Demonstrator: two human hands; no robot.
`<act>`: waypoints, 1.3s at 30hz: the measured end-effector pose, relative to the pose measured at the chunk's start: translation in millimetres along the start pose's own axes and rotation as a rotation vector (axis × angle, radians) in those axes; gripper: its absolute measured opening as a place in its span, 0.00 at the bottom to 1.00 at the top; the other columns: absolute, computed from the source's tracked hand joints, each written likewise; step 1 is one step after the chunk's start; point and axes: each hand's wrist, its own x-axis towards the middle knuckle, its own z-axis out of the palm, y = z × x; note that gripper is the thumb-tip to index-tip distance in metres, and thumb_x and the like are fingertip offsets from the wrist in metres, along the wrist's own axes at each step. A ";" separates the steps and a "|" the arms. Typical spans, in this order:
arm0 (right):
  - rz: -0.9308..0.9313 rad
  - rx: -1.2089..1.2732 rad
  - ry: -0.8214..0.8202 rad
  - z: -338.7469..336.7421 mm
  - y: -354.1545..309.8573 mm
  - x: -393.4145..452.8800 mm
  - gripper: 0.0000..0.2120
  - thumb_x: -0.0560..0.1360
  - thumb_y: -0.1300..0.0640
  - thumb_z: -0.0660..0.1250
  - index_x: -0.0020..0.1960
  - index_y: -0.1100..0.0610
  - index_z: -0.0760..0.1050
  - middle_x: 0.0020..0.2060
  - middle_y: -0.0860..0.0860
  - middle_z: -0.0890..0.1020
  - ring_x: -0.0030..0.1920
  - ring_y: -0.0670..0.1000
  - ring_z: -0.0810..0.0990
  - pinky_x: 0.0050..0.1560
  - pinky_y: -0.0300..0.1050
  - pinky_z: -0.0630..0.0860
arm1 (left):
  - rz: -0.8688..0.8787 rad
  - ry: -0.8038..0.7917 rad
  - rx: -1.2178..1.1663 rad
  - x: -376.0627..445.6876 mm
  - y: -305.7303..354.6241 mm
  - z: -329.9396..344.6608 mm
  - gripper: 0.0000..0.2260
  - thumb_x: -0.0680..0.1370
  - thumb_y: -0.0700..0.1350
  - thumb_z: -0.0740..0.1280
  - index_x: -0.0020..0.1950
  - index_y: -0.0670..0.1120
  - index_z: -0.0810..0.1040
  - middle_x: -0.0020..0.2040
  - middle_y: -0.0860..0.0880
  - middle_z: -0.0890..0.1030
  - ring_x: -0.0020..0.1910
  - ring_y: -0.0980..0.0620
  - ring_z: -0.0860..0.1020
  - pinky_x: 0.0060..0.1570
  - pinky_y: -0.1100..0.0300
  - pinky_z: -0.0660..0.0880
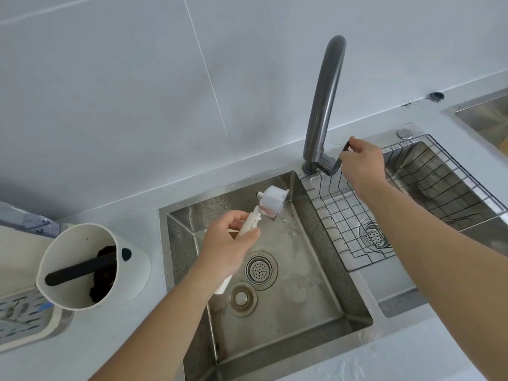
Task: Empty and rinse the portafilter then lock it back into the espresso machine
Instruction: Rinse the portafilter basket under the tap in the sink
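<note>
My left hand (229,244) grips the white handle of the portafilter (270,206) and holds it tilted over the steel sink (316,284), its metal basket end up near the sink's back right corner. Water drips from the basket onto the wet sink floor. My right hand (362,165) is closed on the dark lever of the grey faucet (325,105), whose tall spout arches toward me. The espresso machine shows only as a drip tray (19,320) at the left edge.
A white knock box (132,270) with a black bar and dark coffee grounds stands on the counter left of the sink. A wire rack (412,204) sits over the second basin on the right. Two drains lie in the left basin floor.
</note>
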 end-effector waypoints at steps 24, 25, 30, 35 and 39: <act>0.019 -0.067 -0.120 -4.5 -7.0 -24.7 0.32 0.79 0.57 0.63 0.79 0.49 0.55 0.62 0.52 0.75 0.36 0.50 0.79 0.35 0.48 0.77 | 0.108 0.125 0.063 -15.9 -4.3 -29.8 0.13 0.69 0.40 0.76 0.46 0.56 0.80 0.43 0.52 0.82 0.42 0.55 0.80 0.35 0.69 0.73; 0.020 -0.073 -0.122 -5.4 -8.7 -29.0 0.32 0.79 0.57 0.63 0.80 0.49 0.54 0.67 0.52 0.73 0.48 0.53 0.83 0.45 0.51 0.80 | 0.104 0.131 0.059 -17.1 -3.9 -31.3 0.12 0.70 0.41 0.76 0.47 0.55 0.80 0.43 0.53 0.82 0.42 0.55 0.80 0.34 0.70 0.73; 0.017 -0.061 -0.119 -3.2 -4.4 -36.4 0.31 0.79 0.56 0.63 0.79 0.48 0.58 0.73 0.51 0.70 0.31 0.46 0.70 0.31 0.42 0.70 | 0.081 0.140 0.061 -23.8 -4.9 -39.1 0.11 0.71 0.43 0.76 0.49 0.55 0.80 0.44 0.54 0.81 0.43 0.55 0.80 0.38 0.64 0.74; 0.029 0.139 -0.172 -0.4 4.9 -66.0 0.21 0.78 0.59 0.65 0.70 0.53 0.74 0.62 0.49 0.78 0.46 0.45 0.76 0.48 0.40 0.73 | -0.032 0.135 -0.058 -33.4 -13.5 -39.5 0.09 0.71 0.45 0.75 0.50 0.54 0.81 0.45 0.52 0.82 0.42 0.52 0.80 0.41 0.58 0.75; 0.125 0.338 -0.259 1.0 12.2 -107.1 0.17 0.78 0.60 0.66 0.66 0.58 0.76 0.53 0.51 0.83 0.55 0.50 0.81 0.66 0.50 0.74 | -0.155 0.066 -0.274 -37.3 -21.1 -36.7 0.08 0.73 0.43 0.74 0.51 0.50 0.82 0.45 0.45 0.83 0.41 0.47 0.82 0.40 0.53 0.79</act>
